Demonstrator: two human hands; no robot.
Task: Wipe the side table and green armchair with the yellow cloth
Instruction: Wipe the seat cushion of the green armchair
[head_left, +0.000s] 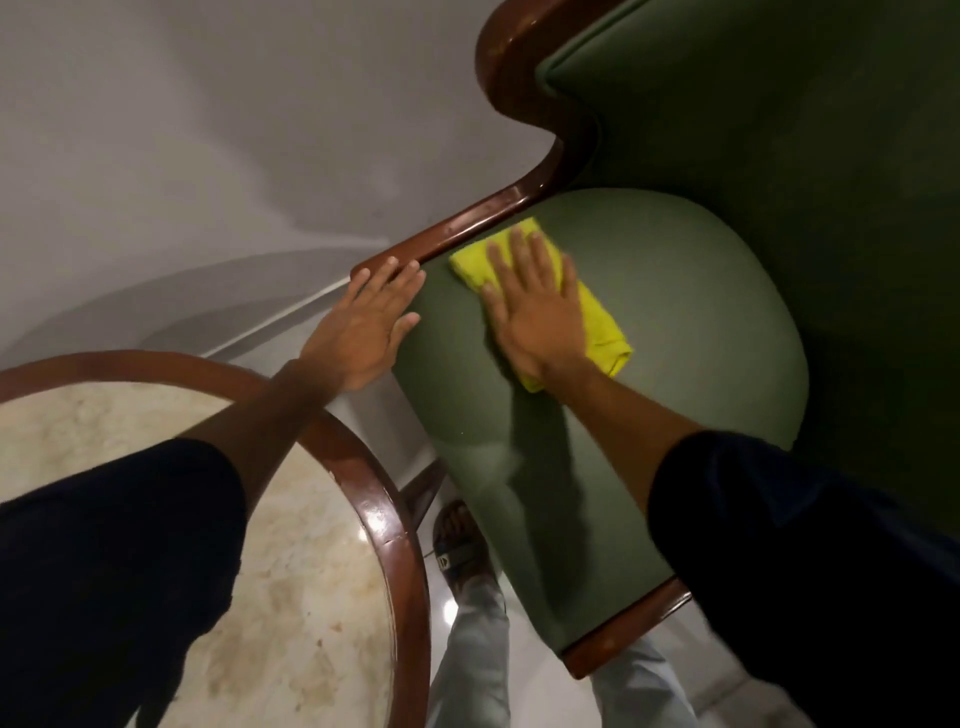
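Observation:
The green armchair (691, 312) fills the right half of the view, with a rounded green seat cushion and a dark polished wooden frame. A folded yellow cloth (602, 327) lies on the seat near the left armrest. My right hand (535, 312) presses flat on the cloth, fingers spread, pointing toward the backrest. My left hand (369, 322) rests flat with fingers apart on the front end of the wooden armrest (467, 223) and the cushion's left edge, holding nothing. The round side table (400, 540), beige marble top in a wooden rim, stands at the lower left, partly hidden by my left sleeve.
A plain grey wall (208, 130) runs behind table and chair. My legs in light trousers and a sandalled foot (457, 545) stand on the glossy floor in the narrow gap between the table and the chair's front.

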